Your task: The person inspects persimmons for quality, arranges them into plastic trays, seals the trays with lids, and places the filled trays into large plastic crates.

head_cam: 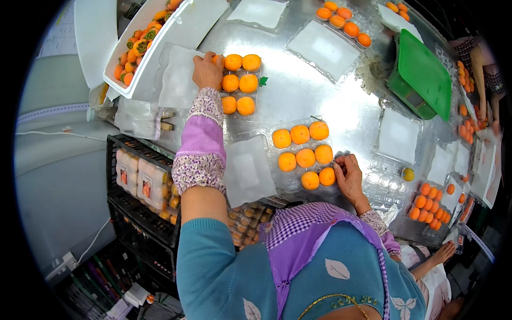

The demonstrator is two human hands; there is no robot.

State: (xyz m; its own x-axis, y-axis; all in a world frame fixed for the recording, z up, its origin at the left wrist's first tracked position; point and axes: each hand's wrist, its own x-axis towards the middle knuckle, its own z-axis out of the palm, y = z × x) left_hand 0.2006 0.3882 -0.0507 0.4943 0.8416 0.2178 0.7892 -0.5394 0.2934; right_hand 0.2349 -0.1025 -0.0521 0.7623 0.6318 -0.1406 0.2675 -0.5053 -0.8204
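Observation:
My left hand (208, 72) reaches over the left column of the farther clear plastic fruit tray (259, 110). Its fingers close around an orange persimmon (217, 60), partly hidden by the hand. More persimmons (249, 83) sit in that tray. Nearer to me, another clear tray (276, 176) holds several persimmons (305, 157) in three rows; its front left compartment (292, 184) is bare. My right hand (349, 176) is at this tray's right edge, fingers curled beside a persimmon (327, 176). Whether the fingertips pinch anything is unclear. White padded lids (249, 170) lie opened leftward.
A white foam box of persimmons (140, 47) stands far left. A green-lidded container (425, 72) and more opened trays (326, 48) occupy the metal table (296, 92). Black crates (140, 176) hold packed fruit at left. Another person's arms (478, 68) appear far right.

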